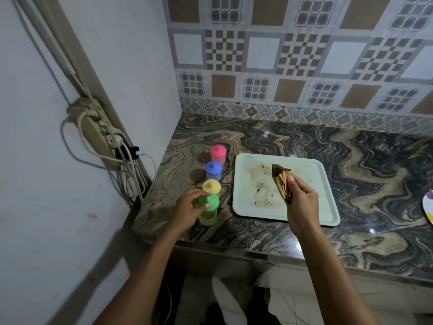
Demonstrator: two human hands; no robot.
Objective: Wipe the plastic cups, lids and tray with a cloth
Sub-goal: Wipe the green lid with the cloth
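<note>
Several lidded plastic cups stand in a row on the counter: pink (218, 154), blue (213, 170), yellow (211, 186) and, nearest me, green (208, 212). My left hand (187, 207) curls its fingers round the green lid (209, 201). To the right lies a pale rectangular tray (311, 198) with brown stains in its middle. Above the tray, my right hand (302, 202) grips a bunched brown cloth (280, 180), which is lifted off the tray's surface.
The marbled counter (351, 160) ends at a front edge near me. A grey wall with a power strip and cables (98, 134) is on the left. A patterned plate's rim (428, 207) shows at the far right. Tiled wall behind.
</note>
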